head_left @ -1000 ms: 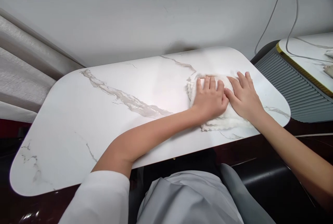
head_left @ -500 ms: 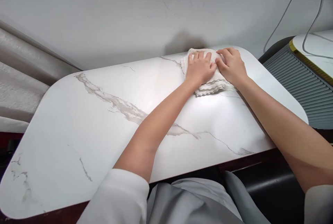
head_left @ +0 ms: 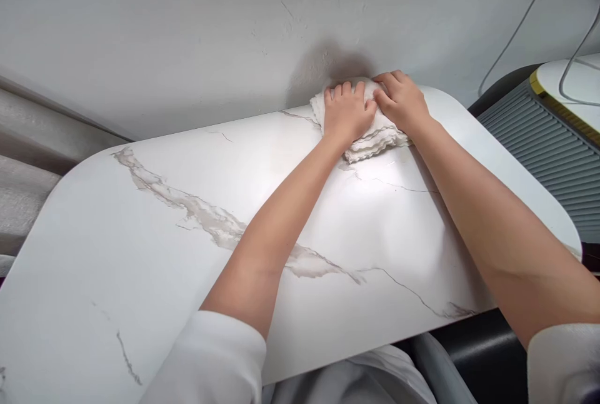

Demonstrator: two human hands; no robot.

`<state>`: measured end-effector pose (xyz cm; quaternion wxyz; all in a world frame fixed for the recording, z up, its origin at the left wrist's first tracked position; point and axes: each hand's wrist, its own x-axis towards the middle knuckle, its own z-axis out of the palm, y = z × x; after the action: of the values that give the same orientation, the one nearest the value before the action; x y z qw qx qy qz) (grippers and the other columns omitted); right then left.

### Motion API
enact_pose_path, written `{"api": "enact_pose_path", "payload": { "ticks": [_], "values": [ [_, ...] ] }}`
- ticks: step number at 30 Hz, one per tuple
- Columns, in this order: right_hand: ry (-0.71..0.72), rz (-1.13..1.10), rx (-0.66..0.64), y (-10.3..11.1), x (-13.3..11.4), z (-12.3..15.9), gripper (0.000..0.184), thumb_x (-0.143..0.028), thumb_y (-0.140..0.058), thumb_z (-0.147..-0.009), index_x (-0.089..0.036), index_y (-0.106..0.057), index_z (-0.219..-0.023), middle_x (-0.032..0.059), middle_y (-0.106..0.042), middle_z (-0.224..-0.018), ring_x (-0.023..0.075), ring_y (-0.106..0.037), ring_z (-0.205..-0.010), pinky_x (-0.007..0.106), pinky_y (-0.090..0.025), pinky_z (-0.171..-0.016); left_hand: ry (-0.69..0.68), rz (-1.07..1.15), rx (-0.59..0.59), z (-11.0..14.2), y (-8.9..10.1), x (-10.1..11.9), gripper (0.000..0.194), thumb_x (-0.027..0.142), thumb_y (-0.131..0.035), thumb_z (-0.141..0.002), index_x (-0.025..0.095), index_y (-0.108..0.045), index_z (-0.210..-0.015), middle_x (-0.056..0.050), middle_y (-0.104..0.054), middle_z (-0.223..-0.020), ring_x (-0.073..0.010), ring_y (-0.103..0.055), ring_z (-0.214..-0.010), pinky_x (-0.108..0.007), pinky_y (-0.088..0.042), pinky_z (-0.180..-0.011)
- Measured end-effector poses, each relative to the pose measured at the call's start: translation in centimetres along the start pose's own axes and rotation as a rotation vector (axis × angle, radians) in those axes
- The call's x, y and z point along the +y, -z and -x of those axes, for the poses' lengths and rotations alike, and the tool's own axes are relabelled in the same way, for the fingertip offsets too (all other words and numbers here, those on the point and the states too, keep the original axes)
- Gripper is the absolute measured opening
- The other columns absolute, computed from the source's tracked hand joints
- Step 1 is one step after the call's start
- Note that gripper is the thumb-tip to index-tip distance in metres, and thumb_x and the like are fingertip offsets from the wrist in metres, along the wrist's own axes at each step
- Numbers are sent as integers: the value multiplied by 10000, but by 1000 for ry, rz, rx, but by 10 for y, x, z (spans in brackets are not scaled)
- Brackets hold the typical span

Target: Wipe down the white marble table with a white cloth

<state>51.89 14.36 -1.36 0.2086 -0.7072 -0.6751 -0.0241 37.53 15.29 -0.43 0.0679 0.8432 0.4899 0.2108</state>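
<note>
A folded white cloth (head_left: 375, 140) lies at the far edge of the white marble table (head_left: 140, 247), right against the grey wall (head_left: 210, 35). My left hand (head_left: 347, 115) presses down on the cloth's left half, fingers together and bent over its far side. Beside it, thumbs touching, my right hand (head_left: 400, 102) presses on the right half with its fingers curled over the cloth in the same way. Both forearms stretch across the tabletop. The cloth's layered near edge shows below my palms.
A grey ribbed unit (head_left: 544, 147) with a gold-trimmed white top (head_left: 569, 88) stands to the right of the table, with thin cables (head_left: 515, 32) hanging down the wall above it. Grey upholstery (head_left: 28, 154) runs along the left. My grey garment (head_left: 356, 379) shows under the table's near edge.
Both hands have pushed the cloth away from me, from the table's near right part to its far edge at the wall. My view has moved forward over the table.
</note>
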Motion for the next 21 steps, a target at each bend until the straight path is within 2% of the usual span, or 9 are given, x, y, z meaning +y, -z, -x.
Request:
{"api": "enact_pose_path", "payload": {
  "ticks": [4, 13, 21],
  "values": [
    [42, 10, 4, -10, 2, -13, 488, -472, -185, -1014, -205, -520, -1249, 146, -591, -1222, 262, -464, -1138, 392, -383, -901, 0, -6, 20, -3, -2, -6, 339, 281, -339, -987, 216, -560, -1236, -107, -606, -1265, -278, -485, -1274, -455, -235, -1154],
    [77, 134, -40, -16, -10, -24, 449, -329, -205, -1003, -156, -529, -1261, 177, -572, -1239, 288, -503, -1144, 421, -384, -934, 16, -24, 32, -2, 1, -16, 337, 265, -344, -975, 189, -582, -1201, -117, -627, -1244, -276, -507, -1242, -455, -258, -1144],
    [106, 115, 28, -30, -27, -25, 396, -305, -288, -957, -170, -576, -1192, 152, -601, -1193, 311, -536, -1142, 467, -415, -956, 104, -109, 97, 13, 5, -20, 382, 239, -338, -965, 159, -594, -1238, -132, -627, -1265, -275, -521, -1226, -451, -250, -1162]
  ]
}}
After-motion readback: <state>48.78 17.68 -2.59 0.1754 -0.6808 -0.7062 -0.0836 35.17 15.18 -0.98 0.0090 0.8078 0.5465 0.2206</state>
